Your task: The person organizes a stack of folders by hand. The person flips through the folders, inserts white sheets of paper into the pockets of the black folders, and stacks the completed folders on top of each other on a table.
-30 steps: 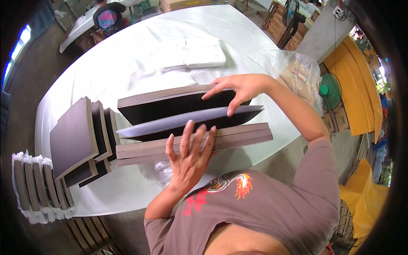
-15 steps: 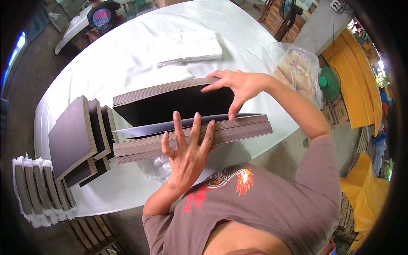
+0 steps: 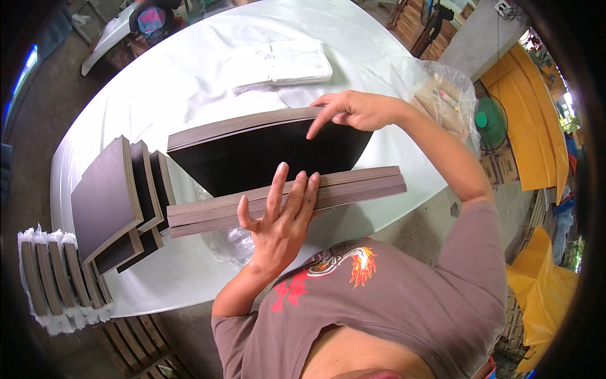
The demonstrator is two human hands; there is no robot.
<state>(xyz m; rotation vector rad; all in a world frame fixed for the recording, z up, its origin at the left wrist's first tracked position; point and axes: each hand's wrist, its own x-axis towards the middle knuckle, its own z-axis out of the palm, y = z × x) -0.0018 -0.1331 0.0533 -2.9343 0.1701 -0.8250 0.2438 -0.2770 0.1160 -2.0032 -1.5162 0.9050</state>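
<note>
Hands first. The left hand (image 3: 278, 221) lies flat and open, fingers (image 3: 291, 189) spread and pressed on the near edge of a thick stack of dark brown rectangular card sheets (image 3: 353, 186); it grips nothing, only bears down on the lower half of that stack. The right hand (image 3: 353, 110) reaches across to the far side of the stack, fingers loosely curled, fingertips on the edge of the raised upper bundle of sheets (image 3: 252, 123), which it holds tilted up. Between the raised bundle and the lower half, a black sheet face (image 3: 265, 158) is exposed in a wedge shape.

Left of the stack, three or four similar brown card bundles (image 3: 110, 196) lean against one another, close beside the stack's left end. Further left of the stack, past the table edge, a row of upright bundles in white wrapping (image 3: 53, 278) stands. Under the near edge of the stack, crumpled clear plastic (image 3: 233, 243) shows. Beyond the stack, folded white sheets (image 3: 284, 63) lie flat. Right of the stack, a clear plastic bag with mixed contents (image 3: 442, 95) rests.

All sit on a round table with a white covering (image 3: 189, 69). Right of the stack, well off the table, a green fan (image 3: 489, 120) and yellow sheeting (image 3: 536, 107) are seen on the concrete floor. Contents of the bag cannot be made out.
</note>
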